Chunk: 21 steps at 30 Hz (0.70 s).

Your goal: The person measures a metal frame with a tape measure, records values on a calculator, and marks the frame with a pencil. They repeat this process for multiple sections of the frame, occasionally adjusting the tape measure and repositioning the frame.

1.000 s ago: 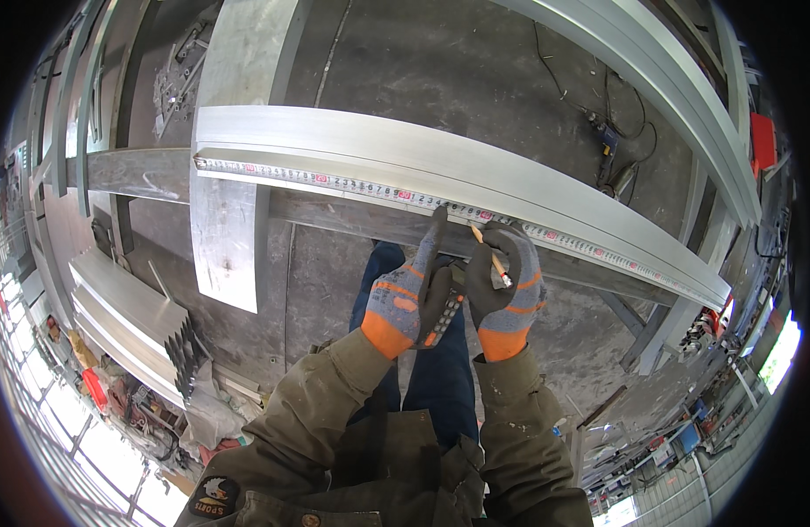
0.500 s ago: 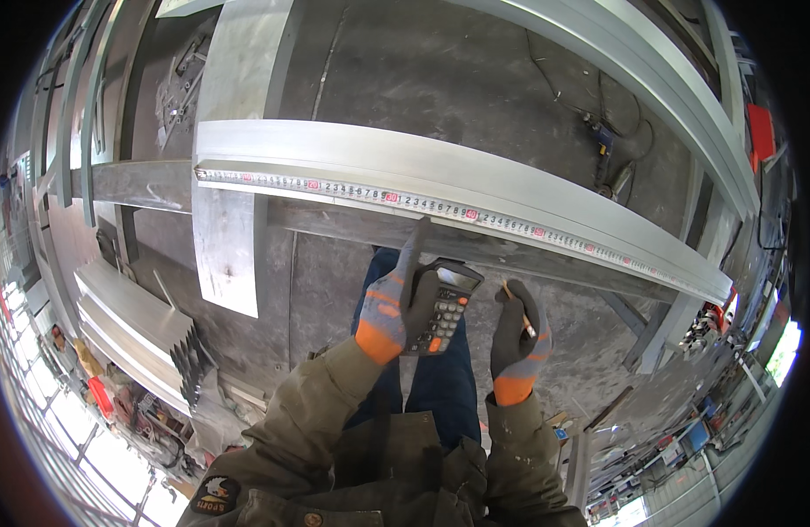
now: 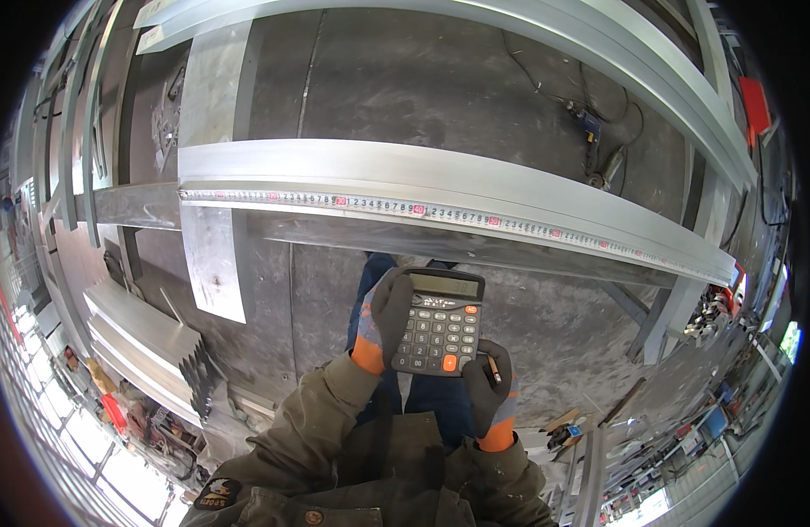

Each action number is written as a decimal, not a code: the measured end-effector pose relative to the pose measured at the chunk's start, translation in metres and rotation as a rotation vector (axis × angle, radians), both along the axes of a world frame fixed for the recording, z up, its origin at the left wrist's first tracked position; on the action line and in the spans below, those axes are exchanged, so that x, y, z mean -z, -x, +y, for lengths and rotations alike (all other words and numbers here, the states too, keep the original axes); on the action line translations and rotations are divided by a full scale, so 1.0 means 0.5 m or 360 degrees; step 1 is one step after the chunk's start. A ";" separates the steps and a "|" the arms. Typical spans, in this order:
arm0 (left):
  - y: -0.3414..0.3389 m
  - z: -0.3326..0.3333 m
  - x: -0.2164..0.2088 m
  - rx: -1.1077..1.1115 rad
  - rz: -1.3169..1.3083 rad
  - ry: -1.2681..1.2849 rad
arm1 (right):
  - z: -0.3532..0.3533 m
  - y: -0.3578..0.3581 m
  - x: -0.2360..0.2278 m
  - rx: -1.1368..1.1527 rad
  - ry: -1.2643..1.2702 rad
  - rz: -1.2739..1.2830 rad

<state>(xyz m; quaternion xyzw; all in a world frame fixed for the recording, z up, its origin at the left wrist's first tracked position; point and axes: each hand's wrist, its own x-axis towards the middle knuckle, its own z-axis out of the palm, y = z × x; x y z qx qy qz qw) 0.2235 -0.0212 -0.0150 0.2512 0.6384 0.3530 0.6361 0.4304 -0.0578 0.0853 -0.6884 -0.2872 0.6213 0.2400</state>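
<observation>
In the head view, the left hand [image 3: 386, 321] grips the calculator [image 3: 440, 327] above the legs [image 3: 433, 397], covering some left-edge keys; the right hand [image 3: 489, 388] curls round a half-hidden pencil [image 3: 494, 368] at its near right corner, contact unclear; floor [image 3: 567, 329] stretches rightward; display end and long axis point toward the tape measure [image 3: 379, 205].
</observation>
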 end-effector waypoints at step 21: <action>-0.087 0.057 -0.072 0.0052 -0.0049 -0.0002 | 0.018 -0.110 -0.003 -0.0054 -0.0172 -0.0083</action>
